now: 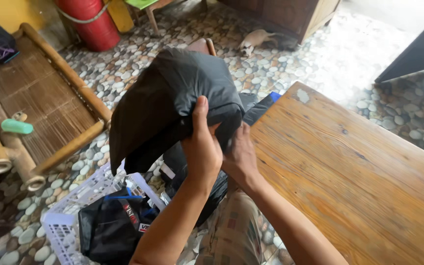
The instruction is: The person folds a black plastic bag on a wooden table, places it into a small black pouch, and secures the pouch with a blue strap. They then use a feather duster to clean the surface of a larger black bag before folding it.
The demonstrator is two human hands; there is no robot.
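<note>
Both my hands hold up a black garment (172, 98), bunched and folded, above the floor to the left of the wooden table (359, 167). Gripping the cloth's lower edge, my left hand (201, 147) has its thumb pressed up onto the fabric. My right hand (240, 157) sits just behind and to the right of it, fingers closed on the same edge. Below the garment stands a white plastic laundry basket (65, 221) with dark clothes (109, 225) in it.
A bamboo bench (40, 98) with a small green object (16, 126) stands at left. A red cylinder (92, 22) is at the back. A small pale animal (253, 40) lies on the pebble-patterned floor beside a wooden cabinet (290, 14). More dark cloth (256, 110) hangs by the table's corner.
</note>
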